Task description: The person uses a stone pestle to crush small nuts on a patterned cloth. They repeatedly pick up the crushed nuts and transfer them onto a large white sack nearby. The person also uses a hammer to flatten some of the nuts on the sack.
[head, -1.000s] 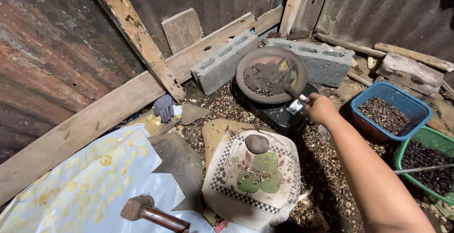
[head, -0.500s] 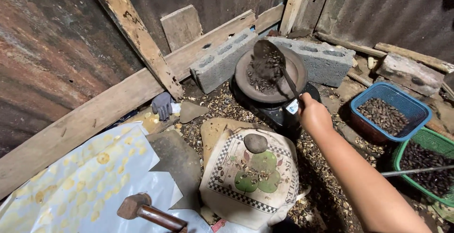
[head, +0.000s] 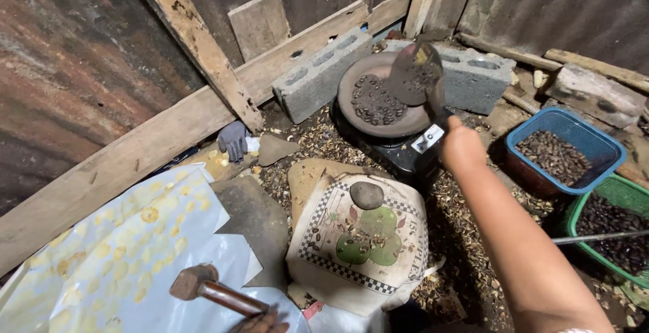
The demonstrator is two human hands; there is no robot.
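lifting spatula (head: 414, 73) higher (right hand (head: 462, 147)), pan (head: 351, 106) unmoved

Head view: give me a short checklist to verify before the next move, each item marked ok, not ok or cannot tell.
1. Right hand grips the spatula: ok.
2. Spatula is raised above the round pan, tilted: ok.
3. Pan sits level on the black stove: cannot tell.
4. Left hand holds the hammer: ok, only fingertips show.
5. Stone rests on the printed cloth: ok.
6. Blue basket stands clear of the right arm: ok.
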